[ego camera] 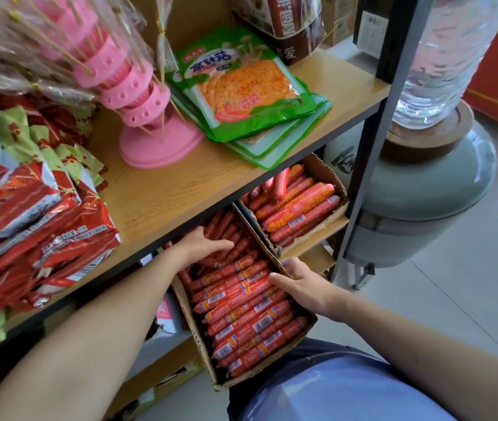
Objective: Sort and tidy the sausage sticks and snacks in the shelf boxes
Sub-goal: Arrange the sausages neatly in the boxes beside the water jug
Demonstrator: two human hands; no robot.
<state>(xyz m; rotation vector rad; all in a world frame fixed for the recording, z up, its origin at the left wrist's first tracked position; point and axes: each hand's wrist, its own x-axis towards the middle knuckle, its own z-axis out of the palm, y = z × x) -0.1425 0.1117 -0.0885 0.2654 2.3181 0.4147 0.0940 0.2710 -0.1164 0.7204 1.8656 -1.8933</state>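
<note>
A long cardboard box [199,344] full of thin red sausage sticks [247,311] is pulled partly out from under the wooden shelf [162,189]. My left hand [203,244] reaches into its far end, fingers lying flat on the sticks there. My right hand [299,284] grips the box's right wall, thumb inside against the sticks. To the right, a second cardboard box [330,180] holds thicker orange-red sausages [299,208].
On the shelf above lie red snack packets [29,214], a pink lollipop stand [150,117] and green pickle pouches [247,89]. A grey shelf post [372,153], a water bottle on a ceramic dispenser [424,183] and grey floor are to the right.
</note>
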